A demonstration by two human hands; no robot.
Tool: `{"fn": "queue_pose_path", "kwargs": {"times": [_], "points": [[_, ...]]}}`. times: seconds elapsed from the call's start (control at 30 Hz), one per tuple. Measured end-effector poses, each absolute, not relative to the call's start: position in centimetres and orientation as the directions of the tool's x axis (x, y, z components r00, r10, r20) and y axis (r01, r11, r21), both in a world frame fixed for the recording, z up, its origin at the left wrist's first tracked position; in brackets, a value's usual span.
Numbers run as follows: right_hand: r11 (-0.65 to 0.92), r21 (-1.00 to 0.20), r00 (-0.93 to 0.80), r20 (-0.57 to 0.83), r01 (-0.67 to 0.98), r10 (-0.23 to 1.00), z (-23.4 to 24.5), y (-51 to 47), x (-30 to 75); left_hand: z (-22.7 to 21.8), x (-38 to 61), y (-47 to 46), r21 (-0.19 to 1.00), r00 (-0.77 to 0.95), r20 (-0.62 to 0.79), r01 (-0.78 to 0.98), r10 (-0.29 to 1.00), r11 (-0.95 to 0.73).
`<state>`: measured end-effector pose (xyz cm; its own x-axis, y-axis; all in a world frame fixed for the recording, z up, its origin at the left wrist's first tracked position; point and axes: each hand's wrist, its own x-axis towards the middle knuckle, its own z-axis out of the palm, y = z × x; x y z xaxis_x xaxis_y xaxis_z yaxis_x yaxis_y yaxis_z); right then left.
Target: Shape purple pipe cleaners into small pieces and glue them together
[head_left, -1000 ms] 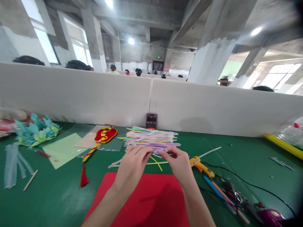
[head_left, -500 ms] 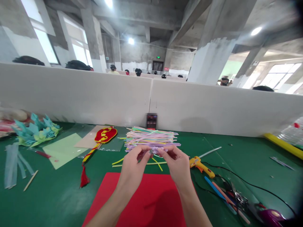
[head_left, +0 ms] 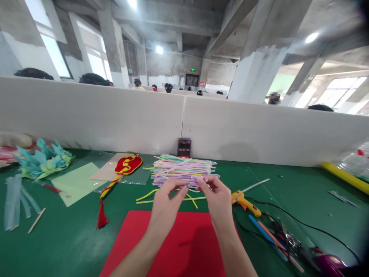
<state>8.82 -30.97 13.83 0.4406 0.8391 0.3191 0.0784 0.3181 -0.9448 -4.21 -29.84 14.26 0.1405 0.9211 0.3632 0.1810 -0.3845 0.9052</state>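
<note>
My left hand [head_left: 166,204] and my right hand [head_left: 218,200] are held close together above the far edge of a red sheet [head_left: 184,246]. Both are closed in a pinch, fingertips nearly meeting, on a thin purple strand [head_left: 193,184] that is mostly hidden by the fingers. Just beyond the fingertips lies a flat pile of pastel strands [head_left: 184,167] in pink, purple, green and yellow. A few loose yellow strands [head_left: 150,197] lie on the green table between the pile and the red sheet.
A yellow glue gun [head_left: 245,202] with a black cord lies right of my hands, with pens and scissors [head_left: 276,236] farther right. A red tasselled ornament [head_left: 128,164], a pale green sheet [head_left: 76,182] and teal paper shapes [head_left: 43,159] lie left. A white partition [head_left: 115,119] closes the back.
The purple strand's long end, which lay on the table to the left, has been gathered up between my fingers. Both hands have risen slightly toward the pile.
</note>
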Motion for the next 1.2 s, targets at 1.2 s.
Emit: {"fn": "queue_pose_path", "kwargs": {"times": [1.2], "points": [[0.317,-0.946,0.442,0.258,-0.063,0.859,13.2,-31.5,6.1,14.7,-4.1,-30.1,0.970,0.024,0.229,0.078,0.973,-0.231]]}}
